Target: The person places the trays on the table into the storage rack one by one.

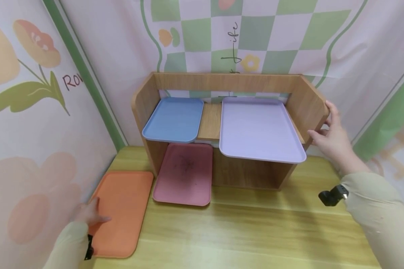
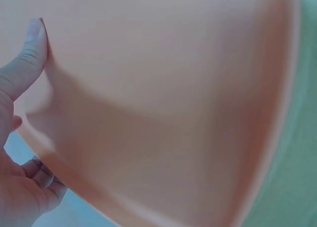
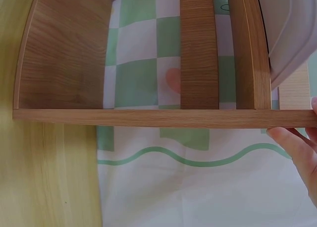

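Note:
At the lower left, my left hand [image 1: 87, 213] grips the left edge of an orange tray [image 1: 126, 209]. In the left wrist view its thumb [image 2: 27, 58] lies over the tray's face and the other fingers curl at the rim. My right hand [image 1: 336, 140] holds the front edge of the right side panel [image 1: 306, 108] of a wooden two-tier shelf, thumb toward the front and fingers round the outer side. On the upper tier lie a blue tray [image 1: 176, 119] and a larger lilac tray [image 1: 259, 129], both jutting past its front. A pink tray [image 1: 185, 179] sticks out from the lower left tier.
The shelf stands on a wood-grain table [image 1: 242, 231] against a patterned cloth backdrop [image 1: 121, 56]. Another cloth wall [image 1: 27, 142] rises close along the left side, right beside the orange tray. The pink tray has a dark smudge on it.

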The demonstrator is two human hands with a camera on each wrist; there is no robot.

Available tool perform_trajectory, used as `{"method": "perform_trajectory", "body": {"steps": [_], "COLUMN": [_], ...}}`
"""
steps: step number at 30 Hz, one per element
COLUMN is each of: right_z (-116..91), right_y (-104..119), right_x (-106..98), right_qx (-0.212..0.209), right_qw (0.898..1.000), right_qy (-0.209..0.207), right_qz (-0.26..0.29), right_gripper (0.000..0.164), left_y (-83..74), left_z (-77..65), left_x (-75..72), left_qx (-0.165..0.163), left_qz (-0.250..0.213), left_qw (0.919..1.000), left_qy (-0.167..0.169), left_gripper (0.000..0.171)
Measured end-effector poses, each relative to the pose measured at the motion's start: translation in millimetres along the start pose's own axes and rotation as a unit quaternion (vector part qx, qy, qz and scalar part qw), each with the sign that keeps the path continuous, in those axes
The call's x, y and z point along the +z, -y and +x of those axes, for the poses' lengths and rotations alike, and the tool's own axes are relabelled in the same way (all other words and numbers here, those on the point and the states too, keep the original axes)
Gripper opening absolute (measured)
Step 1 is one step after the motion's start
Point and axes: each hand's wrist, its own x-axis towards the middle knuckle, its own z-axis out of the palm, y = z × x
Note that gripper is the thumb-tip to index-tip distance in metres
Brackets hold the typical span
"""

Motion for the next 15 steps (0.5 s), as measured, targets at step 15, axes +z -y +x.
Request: {"method": "perform_trajectory", "body": {"steps": [15], "right_z": [2.1], "right_y": [-1.0], "right_x": [1.1], "right_qx": [-0.003], "right_qw": [1.0], "right_qy": [-0.006], "right_qz": [0.004], "right_gripper": [0.097], "left_y": [2.9], "left_z": [-2.7], "left_x": [3.2], "left_qx": [0.021], "left_qz": [-0.093], "left_qw": [0.9954], "left_qy": [-0.012], "left_gripper": [0.083]}}
